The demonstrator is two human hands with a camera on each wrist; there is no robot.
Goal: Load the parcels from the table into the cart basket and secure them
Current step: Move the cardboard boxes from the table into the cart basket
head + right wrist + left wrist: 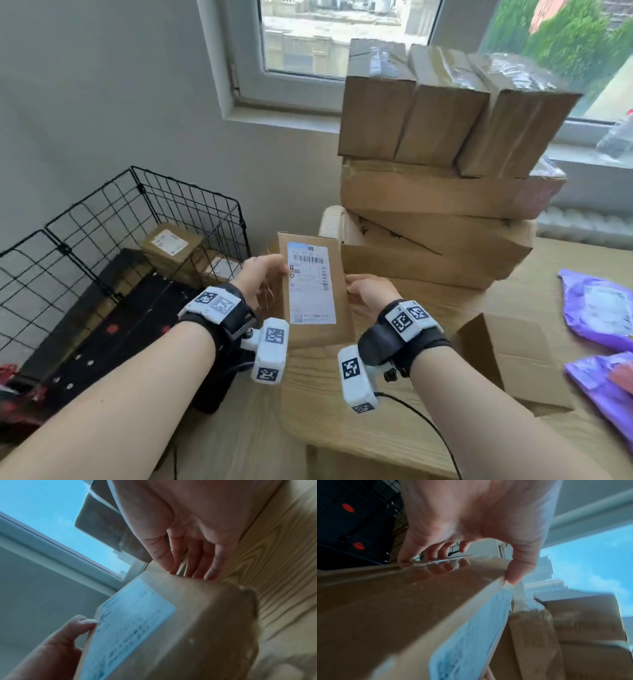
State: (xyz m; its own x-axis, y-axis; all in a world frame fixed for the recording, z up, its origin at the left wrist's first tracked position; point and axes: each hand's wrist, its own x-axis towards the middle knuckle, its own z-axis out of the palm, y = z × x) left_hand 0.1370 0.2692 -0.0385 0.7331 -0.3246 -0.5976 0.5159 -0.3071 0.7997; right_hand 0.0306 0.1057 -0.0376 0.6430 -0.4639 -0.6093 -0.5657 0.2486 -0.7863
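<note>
I hold a brown cardboard parcel [337, 308] with a white shipping label between both hands, above the table's left corner. My left hand [263, 277] grips its left edge, thumb on the label face and fingers curled behind, as the left wrist view shows on the parcel [402, 608]. My right hand [363, 291] lies with straight fingers [193, 561] against the right side of the parcel [197, 615]. The black wire cart basket [137, 212] stands on the floor at the left, with two labelled parcels [171, 245] inside.
A tall stack of cardboard boxes [438, 192] rises on the wooden table [342, 418] just behind the held parcel, under the window. Another box [507, 356] lies at the right, with purple mailer bags [599, 308] beyond. A black bag [120, 342] lies beside the basket.
</note>
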